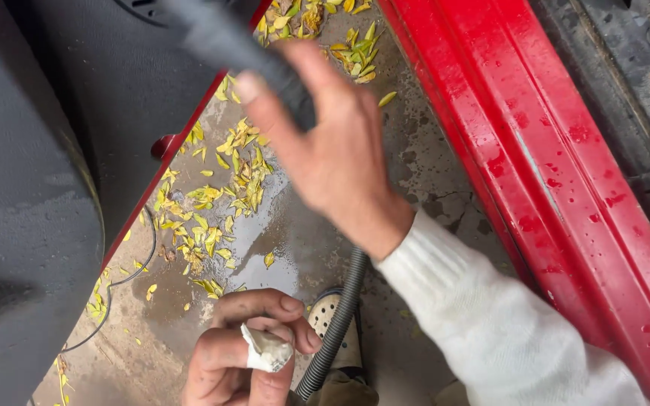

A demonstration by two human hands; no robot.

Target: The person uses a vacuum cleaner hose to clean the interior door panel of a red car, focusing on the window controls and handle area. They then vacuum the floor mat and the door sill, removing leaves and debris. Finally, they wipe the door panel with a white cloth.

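A dark grey car seat (16, 225) is filling the left side of the view, and a wet red door sill (558, 173) is running diagonally from far centre to near right, water drops beading on its paint. Between them, wet concrete ground (415, 173) is showing, stained and cracked, with a shallow puddle (261, 240) shining near the middle.

The right hand (332, 150), reaching out of a white knitted sleeve (490, 323), is wrapping its fingers around a dark vacuum nozzle (220, 37) at far centre; the nozzle is blurring with motion, so its tip cannot be made out. A grey ribbed vacuum hose (336, 331) is trailing from under that wrist down toward the near edge, passing over a perforated shoe (329, 312).

The left hand (246, 349) is sitting low at near centre, curled almost into a fist and pinching a small crumpled white wad, perhaps tissue or cloth (268, 349), between thumb and fingers.

Yellow fallen leaves (216, 210) are lying scattered across the puddle and along the red lower edge of the car on the left, and a thin dark cable (126, 278) is curving over the ground at near left.

From here, the hose seems likely to be dragging through the puddle, and wet leaves may be clogging the nozzle if it is dipping too low. The hose looping by the shoe could be catching the foot.
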